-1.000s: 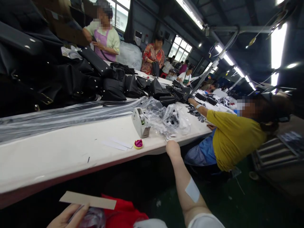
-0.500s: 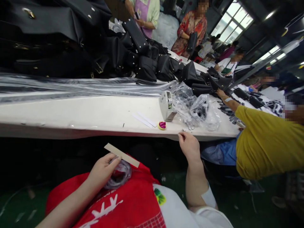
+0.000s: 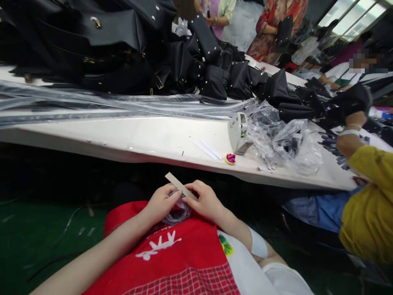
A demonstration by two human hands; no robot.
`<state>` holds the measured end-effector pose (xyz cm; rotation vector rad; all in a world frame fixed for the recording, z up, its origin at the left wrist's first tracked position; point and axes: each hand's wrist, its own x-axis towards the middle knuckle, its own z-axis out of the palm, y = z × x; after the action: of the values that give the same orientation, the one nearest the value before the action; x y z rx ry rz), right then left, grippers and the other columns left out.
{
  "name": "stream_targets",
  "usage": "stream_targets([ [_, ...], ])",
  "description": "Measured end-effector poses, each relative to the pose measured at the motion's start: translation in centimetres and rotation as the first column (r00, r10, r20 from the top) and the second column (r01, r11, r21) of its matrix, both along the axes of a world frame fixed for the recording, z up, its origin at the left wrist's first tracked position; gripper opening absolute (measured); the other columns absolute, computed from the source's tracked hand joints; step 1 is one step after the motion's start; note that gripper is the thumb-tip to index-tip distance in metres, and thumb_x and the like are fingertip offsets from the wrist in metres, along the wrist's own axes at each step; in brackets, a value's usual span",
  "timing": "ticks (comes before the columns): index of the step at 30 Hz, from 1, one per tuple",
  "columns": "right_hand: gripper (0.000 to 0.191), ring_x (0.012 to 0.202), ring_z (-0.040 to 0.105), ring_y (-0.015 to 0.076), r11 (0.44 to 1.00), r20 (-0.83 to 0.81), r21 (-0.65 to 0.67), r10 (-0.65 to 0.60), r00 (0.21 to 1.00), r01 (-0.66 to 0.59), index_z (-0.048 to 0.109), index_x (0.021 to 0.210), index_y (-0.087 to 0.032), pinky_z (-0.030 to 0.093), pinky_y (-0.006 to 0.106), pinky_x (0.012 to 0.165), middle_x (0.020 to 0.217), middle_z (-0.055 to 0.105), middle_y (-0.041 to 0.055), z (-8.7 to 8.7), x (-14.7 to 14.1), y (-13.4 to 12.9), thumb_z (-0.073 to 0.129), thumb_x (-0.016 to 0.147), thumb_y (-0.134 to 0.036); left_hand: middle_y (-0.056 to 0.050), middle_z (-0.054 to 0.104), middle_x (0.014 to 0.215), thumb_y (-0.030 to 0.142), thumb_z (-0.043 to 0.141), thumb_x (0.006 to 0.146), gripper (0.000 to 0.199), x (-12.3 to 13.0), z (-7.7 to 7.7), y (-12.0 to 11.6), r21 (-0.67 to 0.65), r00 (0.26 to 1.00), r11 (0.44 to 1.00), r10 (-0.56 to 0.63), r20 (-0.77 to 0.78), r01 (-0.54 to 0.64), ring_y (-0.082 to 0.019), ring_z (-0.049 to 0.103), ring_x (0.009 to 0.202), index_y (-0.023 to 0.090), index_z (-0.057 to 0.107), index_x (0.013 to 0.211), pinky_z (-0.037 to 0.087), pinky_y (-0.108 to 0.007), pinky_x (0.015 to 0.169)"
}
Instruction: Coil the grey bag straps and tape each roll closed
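Observation:
Low in front of the red apron (image 3: pixel 172 254), my left hand (image 3: pixel 162 201) is closed on a flat beige strip (image 3: pixel 174 180) and a coil wrapped in clear plastic (image 3: pixel 177 217). The coil hangs just under the fingers, partly hidden by them. My right hand (image 3: pixel 206 199) pinches the strip's right end, its thumb below and fingers over the top. Both hands are close together, with the strip slanting down to the right between them. Whether anything small is also in the right fingers I cannot tell.
On the white table (image 3: pixel 147 139) are a grey tape dispenser (image 3: pixel 239 133), two white paper strips (image 3: pixel 208 149), a small yellow-rimmed item with magenta stuff (image 3: pixel 230 158) and crumpled plastic (image 3: pixel 301 151). Black bags (image 3: pixel 110 32) pile up behind. A co-worker in a yellow top (image 3: pixel 371 205) is at the right.
My right hand has come from the table's edge back to the left hand and taken hold of the strip's right end. The view has turned a little left.

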<state>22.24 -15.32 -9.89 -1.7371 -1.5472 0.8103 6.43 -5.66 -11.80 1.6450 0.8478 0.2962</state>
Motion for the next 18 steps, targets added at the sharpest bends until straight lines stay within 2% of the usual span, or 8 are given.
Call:
stream_targets([
  [3, 0.010, 0.075, 0.057, 0.0137, 0.994, -0.035, 0.053, -0.098, 0.995, 0.099, 0.065, 0.087, -0.018, 0.044, 0.025, 0.070, 0.080, 0.062, 0.0021, 0.1, 0.1, 0.5, 0.058, 0.087, -0.024, -0.005, 0.070, 0.091, 0.042, 0.046, 0.085, 0.033, -0.6, 0.4, 0.1, 0.035, 0.999, 0.999, -0.033, -0.001, 0.033, -0.023, 0.063, 0.088, 0.019, 0.070, 0.085, 0.048, -0.033, 0.086],
  [6, 0.013, 0.068, 0.056, 0.0119, 0.993, -0.111, 0.033, -0.113, 0.987, 0.117, 0.061, 0.083, -0.018, 0.044, 0.024, 0.067, 0.075, 0.061, 0.0010, 1.6, 1.3, -0.1, 0.051, 0.090, -0.024, -0.004, 0.070, 0.100, 0.046, 0.044, 0.088, 0.037, -1.5, 0.2, 0.4, -0.066, 0.999, 0.997, -0.049, 0.009, 0.050, -0.023, 0.062, 0.095, 0.021, 0.070, 0.097, 0.045, -0.035, 0.093],
  [9, 0.013, 0.059, 0.054, 0.0100, 0.995, -0.252, -0.096, -0.020, 0.967, -0.004, 0.059, 0.098, -0.020, 0.043, 0.022, 0.060, 0.071, 0.061, -0.0011, 3.6, 2.0, -1.3, 0.050, 0.091, -0.025, -0.005, 0.070, 0.091, 0.049, 0.051, 0.083, 0.037, -2.3, -0.5, 0.7, -0.225, 0.999, 0.974, 0.034, 0.018, -0.029, -0.023, 0.063, 0.083, 0.018, 0.069, 0.094, 0.050, -0.033, 0.079],
  [12, 0.022, 0.058, 0.055, 0.0096, 0.972, -0.394, -0.203, 0.028, 0.919, -0.116, 0.062, 0.109, -0.020, 0.042, 0.021, 0.057, 0.071, 0.063, -0.0005, 4.7, 1.7, -2.3, 0.051, 0.090, -0.026, -0.004, 0.068, 0.081, 0.048, 0.055, 0.079, 0.039, -2.9, -1.0, 0.7, -0.373, 0.990, 0.919, 0.144, 0.016, -0.127, -0.019, 0.061, 0.066, 0.015, 0.066, 0.098, 0.048, -0.028, 0.060],
  [14, 0.024, 0.051, 0.052, 0.0083, 0.927, -0.524, -0.317, 0.004, 0.852, -0.200, 0.066, 0.105, -0.018, 0.039, 0.019, 0.049, 0.065, 0.060, -0.0006, 4.5, 1.2, -2.5, 0.052, 0.089, -0.029, -0.004, 0.067, 0.078, 0.047, 0.056, 0.078, 0.041, -3.1, -1.1, 0.6, -0.420, 0.981, 0.891, 0.194, 0.016, -0.170, -0.017, 0.058, 0.061, 0.014, 0.065, 0.100, 0.046, -0.026, 0.055],
  [16, 0.026, 0.042, 0.047, 0.0066, 0.858, -0.631, -0.423, -0.046, 0.774, -0.293, 0.067, 0.102, -0.016, 0.034, 0.018, 0.043, 0.058, 0.057, -0.0018, 3.9, 0.5, -2.4, 0.054, 0.087, -0.032, -0.004, 0.066, 0.077, 0.047, 0.055, 0.078, 0.041, -3.3, -1.2, 0.4, -0.416, 0.975, 0.888, 0.221, 0.015, -0.195, -0.015, 0.057, 0.056, 0.014, 0.065, 0.099, 0.044, -0.025, 0.052],
  [18, 0.027, 0.039, 0.044, 0.0055, 0.820, -0.641, -0.485, -0.098, 0.761, -0.303, 0.068, 0.100, -0.014, 0.031, 0.017, 0.040, 0.054, 0.055, -0.0029, 3.0, -0.3, -2.2, 0.057, 0.084, -0.033, -0.002, 0.065, 0.075, 0.047, 0.052, 0.079, 0.041, -3.5, -1.3, 0.2, -0.388, 0.976, 0.899, 0.220, -0.002, -0.203, -0.014, 0.055, 0.051, 0.015, 0.065, 0.101, 0.042, -0.025, 0.048],
])
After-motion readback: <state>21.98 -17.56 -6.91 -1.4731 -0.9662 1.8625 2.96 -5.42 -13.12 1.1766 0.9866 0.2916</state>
